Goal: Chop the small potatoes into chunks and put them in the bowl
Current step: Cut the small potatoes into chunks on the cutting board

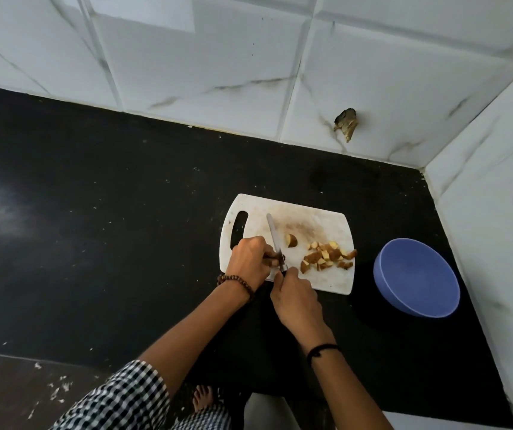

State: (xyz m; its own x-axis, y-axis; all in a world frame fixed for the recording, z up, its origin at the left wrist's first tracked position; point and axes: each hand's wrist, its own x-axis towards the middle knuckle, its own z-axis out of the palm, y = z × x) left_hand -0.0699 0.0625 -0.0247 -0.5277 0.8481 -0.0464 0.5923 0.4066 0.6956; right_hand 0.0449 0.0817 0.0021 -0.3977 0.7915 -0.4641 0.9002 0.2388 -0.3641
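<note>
The right hand (295,297) has its grip closed round the handle of a knife (275,240), whose blade runs up and away across the white cutting board (317,218), tip pointing toward the far wall. The left hand (250,262) is curled, fingers bent down at the near left part of the board, pinching something small and dark against the blade; it is too hidden to say what it is. A string of brown beads (238,282) circles the left wrist, a black band (322,349) the right.

Just right of the blade lies a potato piece (291,240), cut face up, alone on the board. Farther right, near the board's right edge, sits a heap of potato chunks (328,256), brown skin and pale flesh mixed. The board has a handle slot at its left end and brown staining across its middle.

Right of the board, apart from it, a blue bowl (416,277) stands on the black table (93,228); no chunks show in it. White marbled tiles (202,72) rise behind and to the right. A checked sleeve (124,398) covers the left upper arm
</note>
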